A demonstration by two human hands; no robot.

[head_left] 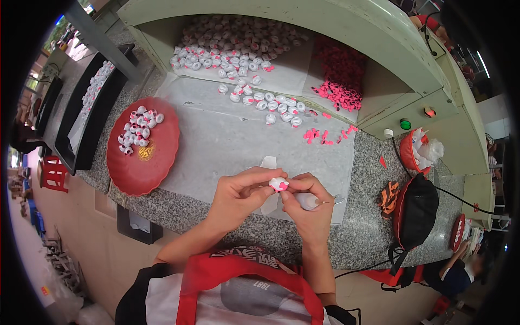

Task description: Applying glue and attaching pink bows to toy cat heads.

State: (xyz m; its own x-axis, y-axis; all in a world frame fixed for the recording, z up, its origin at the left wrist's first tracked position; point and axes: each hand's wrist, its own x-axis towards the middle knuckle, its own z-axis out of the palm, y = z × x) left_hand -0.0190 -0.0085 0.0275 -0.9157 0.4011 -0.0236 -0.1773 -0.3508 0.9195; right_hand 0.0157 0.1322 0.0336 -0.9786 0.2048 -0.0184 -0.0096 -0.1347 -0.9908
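Note:
Over the front of the paper-covered worktop, my left hand (pixel 235 197) pinches a small round white piece with pink parts (pixel 278 184). The fingertips of my right hand (pixel 313 216) meet the same piece from the other side. Tucked in my right hand is a small translucent squeeze bottle (pixel 307 202), its thin needle tip pointing right. A white slip of paper (pixel 268 162) shows just beyond my fingers. Farther back lie several similar white pieces (pixel 281 107) in a loose group, with loose pink bits (pixel 319 136) to their right.
A red scalloped plate (pixel 116 168) with white-and-pink pieces stands left. Behind, a pale green cabinet (pixel 379 49) covers heaps of white pieces (pixel 233 43) and pink bits (pixel 338 92). On the right are a red basket (pixel 409 154), a black pouch (pixel 420 208) and a cable. A person (pixel 460 276) is at far right.

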